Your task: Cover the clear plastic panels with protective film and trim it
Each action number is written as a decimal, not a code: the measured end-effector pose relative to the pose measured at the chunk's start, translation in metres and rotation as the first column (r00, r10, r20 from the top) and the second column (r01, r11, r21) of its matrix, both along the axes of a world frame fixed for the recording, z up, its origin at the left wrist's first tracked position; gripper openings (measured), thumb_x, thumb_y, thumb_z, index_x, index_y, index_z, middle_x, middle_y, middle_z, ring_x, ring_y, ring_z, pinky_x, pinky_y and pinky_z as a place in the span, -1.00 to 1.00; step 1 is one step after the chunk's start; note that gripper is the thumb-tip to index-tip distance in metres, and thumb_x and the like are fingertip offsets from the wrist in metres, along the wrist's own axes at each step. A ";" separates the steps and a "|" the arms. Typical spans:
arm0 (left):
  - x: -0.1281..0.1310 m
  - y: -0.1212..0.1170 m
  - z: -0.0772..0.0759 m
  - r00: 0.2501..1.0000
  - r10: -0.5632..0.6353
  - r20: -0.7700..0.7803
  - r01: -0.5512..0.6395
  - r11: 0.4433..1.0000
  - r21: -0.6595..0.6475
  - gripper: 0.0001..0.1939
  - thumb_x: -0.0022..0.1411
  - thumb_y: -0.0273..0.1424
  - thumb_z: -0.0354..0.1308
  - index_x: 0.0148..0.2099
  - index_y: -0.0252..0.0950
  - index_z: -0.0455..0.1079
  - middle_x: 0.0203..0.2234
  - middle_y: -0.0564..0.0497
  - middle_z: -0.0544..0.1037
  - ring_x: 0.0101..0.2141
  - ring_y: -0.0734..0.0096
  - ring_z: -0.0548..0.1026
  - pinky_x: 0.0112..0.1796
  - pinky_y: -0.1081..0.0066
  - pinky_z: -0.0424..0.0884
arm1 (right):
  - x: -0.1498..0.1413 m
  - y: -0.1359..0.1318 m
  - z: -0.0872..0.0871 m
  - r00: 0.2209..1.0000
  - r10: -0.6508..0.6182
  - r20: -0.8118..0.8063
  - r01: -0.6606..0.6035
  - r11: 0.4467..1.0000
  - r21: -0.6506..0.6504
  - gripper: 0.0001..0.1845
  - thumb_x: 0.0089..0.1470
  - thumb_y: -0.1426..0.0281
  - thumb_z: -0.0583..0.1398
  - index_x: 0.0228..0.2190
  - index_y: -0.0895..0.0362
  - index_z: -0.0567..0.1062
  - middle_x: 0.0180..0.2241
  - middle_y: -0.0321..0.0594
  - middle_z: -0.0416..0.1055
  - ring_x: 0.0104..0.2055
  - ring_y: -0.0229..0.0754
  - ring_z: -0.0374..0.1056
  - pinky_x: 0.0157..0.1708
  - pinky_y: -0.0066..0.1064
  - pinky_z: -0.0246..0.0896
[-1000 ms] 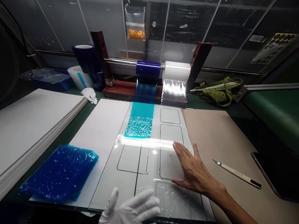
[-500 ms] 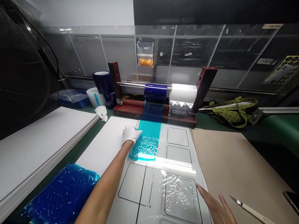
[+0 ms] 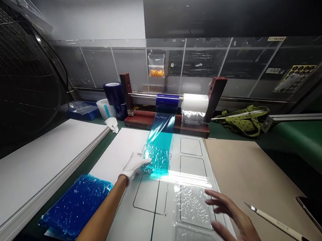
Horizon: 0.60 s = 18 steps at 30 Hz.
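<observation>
My left hand [image 3: 133, 165] wears a white glove and pinches the left edge of the blue film strip [image 3: 159, 148], which runs down from the blue roll [image 3: 167, 99] on the wooden dispenser and is lifted off the white panel [image 3: 150, 217]. My bare right hand [image 3: 233, 222] hovers with fingers spread over a wrinkled clear film piece [image 3: 193, 207] that lies on the panel's cut-out outlines. A clear film roll [image 3: 195, 103] sits beside the blue one on the same rod.
A craft knife [image 3: 279, 223] lies on the brown board [image 3: 256, 179] to the right. Crumpled blue film [image 3: 74, 206] lies at the left, beside a stack of white sheets [image 3: 29, 167]. Spare rolls [image 3: 114, 97], a loose white glove [image 3: 112, 124] and a green bag [image 3: 244, 118] sit at the back.
My left hand has pulled the blue film strip toward me and lifted it off the panel. My right hand has moved up over the clear film piece.
</observation>
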State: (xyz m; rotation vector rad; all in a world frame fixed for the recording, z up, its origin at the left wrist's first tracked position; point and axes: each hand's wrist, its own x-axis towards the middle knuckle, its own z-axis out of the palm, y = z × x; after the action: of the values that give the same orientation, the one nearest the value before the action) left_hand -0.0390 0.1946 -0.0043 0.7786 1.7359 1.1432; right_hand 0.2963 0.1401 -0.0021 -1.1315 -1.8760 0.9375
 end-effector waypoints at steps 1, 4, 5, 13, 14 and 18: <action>0.001 -0.010 0.003 1.000 -0.021 0.023 0.021 1.000 0.019 -0.65 0.17 -0.35 0.23 -0.04 -0.37 0.29 -0.23 -0.04 0.45 -0.28 0.38 0.45 -0.27 0.32 0.43 | -0.013 0.006 0.005 0.996 0.027 -0.090 -0.038 0.992 -0.122 -0.50 0.10 0.06 0.15 0.03 0.01 0.38 -0.03 -0.05 0.44 -0.09 0.00 0.45 -0.21 -0.25 0.42; 0.006 -0.038 0.016 0.994 -0.072 0.085 0.063 0.992 0.105 -0.71 0.15 -0.33 0.25 -0.15 -0.39 0.32 -0.31 -0.02 0.47 -0.32 0.42 0.47 -0.26 0.35 0.42 | -0.059 0.030 0.014 0.953 0.066 -0.295 -0.191 0.887 -0.420 -0.45 0.04 -0.02 0.17 -0.07 0.09 0.42 0.00 0.00 0.41 -0.15 -0.04 0.46 -0.41 -0.37 0.39; 0.008 -0.047 0.020 0.992 -0.077 0.098 0.063 0.989 0.133 -0.71 0.14 -0.33 0.26 -0.18 -0.39 0.31 -0.32 -0.01 0.47 -0.32 0.43 0.47 -0.26 0.36 0.42 | -0.074 0.037 0.014 0.940 0.070 -0.335 -0.240 0.832 -0.499 -0.43 0.02 -0.05 0.18 -0.09 0.11 0.43 -0.04 0.00 0.44 -0.23 -0.10 0.47 -0.48 -0.42 0.35; 0.015 -0.125 0.018 0.985 0.062 0.160 -0.086 0.985 0.151 -0.47 -0.17 -0.23 0.44 -0.25 -0.33 0.24 -0.45 0.06 0.44 -0.38 0.36 0.50 -0.35 0.39 0.41 | -0.117 -0.017 -0.002 0.917 0.101 -0.385 -0.322 0.756 -0.570 -0.41 -0.12 -0.11 0.25 -0.54 0.22 0.46 -0.69 -0.27 0.39 -0.71 -0.44 0.13 -0.71 -0.60 -0.07; 0.018 -0.139 0.014 0.982 0.084 0.170 -0.106 0.986 0.127 -0.46 -0.19 -0.22 0.44 -0.25 -0.32 0.24 -0.44 0.03 0.46 -0.36 0.31 0.51 -0.35 0.38 0.42 | -0.112 -0.034 -0.006 0.920 0.097 -0.379 -0.317 0.752 -0.578 -0.40 -0.11 -0.12 0.24 -0.53 0.22 0.46 -0.68 -0.26 0.40 -0.70 -0.42 0.15 -0.70 -0.59 -0.03; 0.032 -0.199 -0.011 0.966 0.173 0.190 -0.181 0.983 0.025 -0.47 -0.22 -0.20 0.44 -0.34 -0.28 0.19 -0.51 0.08 0.41 -0.43 0.34 0.50 -0.42 0.42 0.40 | -0.094 -0.100 -0.035 0.944 0.094 -0.316 -0.291 0.688 -0.665 -0.38 -0.07 -0.17 0.19 -0.52 0.20 0.43 -0.66 -0.22 0.42 -0.70 -0.38 0.21 -0.70 -0.57 0.06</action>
State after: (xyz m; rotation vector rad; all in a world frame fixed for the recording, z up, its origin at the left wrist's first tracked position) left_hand -0.0067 -0.0048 -0.0153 0.5300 1.6521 1.3331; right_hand 0.2025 0.0401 -0.0369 -1.1516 -1.4482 1.9499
